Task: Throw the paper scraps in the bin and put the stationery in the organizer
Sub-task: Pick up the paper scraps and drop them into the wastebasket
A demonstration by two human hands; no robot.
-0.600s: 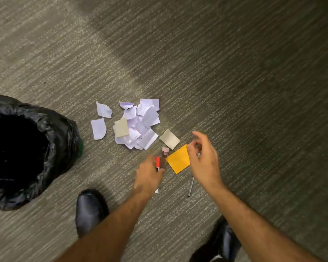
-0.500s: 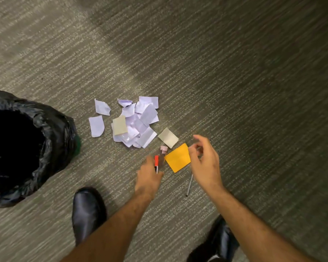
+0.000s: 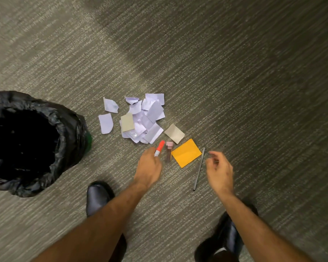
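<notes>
White paper scraps (image 3: 140, 120) heaped on carpet beside black-lined bin (image 3: 72, 129) (open); red-capped marker (image 3: 159, 148) in fingers.

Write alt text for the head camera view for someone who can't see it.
A person's left hand grips a red-capped marker on grey carpet, while the right hand hovers open beside a thin grey pen. Nearby lie an orange sticky note, torn white paper scraps and a black-lined bin.

We see grey ribbed carpet (image 3: 235, 72). On it: bin with black liner (image 3: 27, 144) at left edge, pale paper scraps (image 3: 140, 120) heaped mid-frame, beige scrap (image 3: 174, 133) and orange sticky note (image 3: 186, 153) just below-right, thin dark pen (image 3: 198, 169) beside the note, two black shoes (image 3: 98, 195) at bottom.
</notes>
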